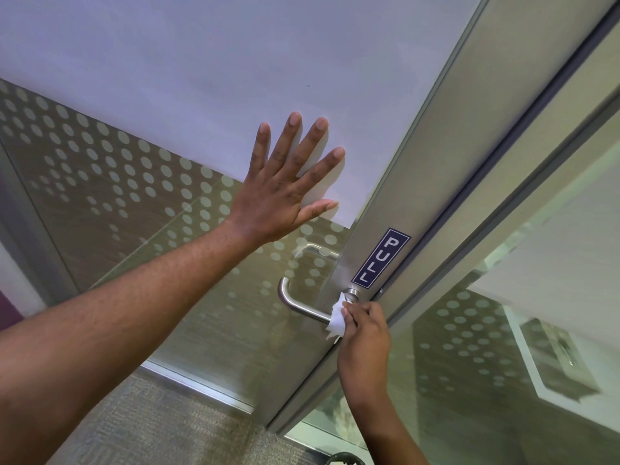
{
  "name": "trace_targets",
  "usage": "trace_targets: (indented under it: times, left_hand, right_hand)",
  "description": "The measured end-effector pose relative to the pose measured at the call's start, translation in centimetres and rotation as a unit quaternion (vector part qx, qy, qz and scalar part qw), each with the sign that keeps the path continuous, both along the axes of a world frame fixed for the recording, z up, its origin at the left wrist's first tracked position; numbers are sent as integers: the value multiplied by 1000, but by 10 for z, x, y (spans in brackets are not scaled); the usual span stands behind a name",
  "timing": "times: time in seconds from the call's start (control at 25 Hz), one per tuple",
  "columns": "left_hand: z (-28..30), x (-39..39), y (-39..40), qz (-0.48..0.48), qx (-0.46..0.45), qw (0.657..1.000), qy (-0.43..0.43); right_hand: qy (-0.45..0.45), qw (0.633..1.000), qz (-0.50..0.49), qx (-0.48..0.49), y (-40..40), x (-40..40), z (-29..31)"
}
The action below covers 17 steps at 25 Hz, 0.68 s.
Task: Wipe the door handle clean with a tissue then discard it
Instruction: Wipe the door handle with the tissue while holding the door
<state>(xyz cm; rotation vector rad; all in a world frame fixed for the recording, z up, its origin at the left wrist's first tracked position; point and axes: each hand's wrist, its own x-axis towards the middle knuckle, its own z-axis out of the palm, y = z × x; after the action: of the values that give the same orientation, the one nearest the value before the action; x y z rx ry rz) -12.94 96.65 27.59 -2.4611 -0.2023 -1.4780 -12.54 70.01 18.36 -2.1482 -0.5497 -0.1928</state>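
A brushed steel lever door handle [295,303] sticks out from the metal frame of a glass door. My right hand [364,333] pinches a crumpled white tissue [337,318] against the handle's inner end, close to its round base [352,294]. My left hand [285,186] lies flat on the frosted glass above the handle, fingers spread, holding nothing. The tissue covers the part of the lever nearest the frame.
A blue PULL sticker [380,258] sits on the door frame [436,162] just above the handle. Dotted frosting runs across the glass [100,162]. Carpet [161,427] lies below. A dark round rim [345,459] shows at the bottom edge. Another glass panel [503,330] stands to the right.
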Motion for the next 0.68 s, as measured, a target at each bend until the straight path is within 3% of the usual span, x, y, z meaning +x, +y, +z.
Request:
trace_targets:
  times: [0.2, 0.32, 0.4, 0.48, 0.56, 0.68]
  left_hand:
    - [-2, 3, -1, -2, 1, 1000, -4]
    - [-1, 2, 0, 2, 2, 1000, -4]
    - [0, 1, 0, -1, -1, 1000, -4]
    - [-1, 1, 0, -4, -1, 1000, -4]
    - [-2, 1, 0, -2, -2, 1000, -3]
    - [0, 2, -1, -1, -2, 1000, 0]
  right_hand:
    - [-1, 998, -39, 50, -7, -1, -7]
    - [112, 974, -68, 187, -5, -1, -14]
    - [215, 921, -99, 310, 2, 2, -13]
    - [328, 837, -107, 424, 6, -1, -11]
    - [421, 760, -77, 489, 5, -7, -11]
    - [498, 685, -18, 531, -2, -17, -15]
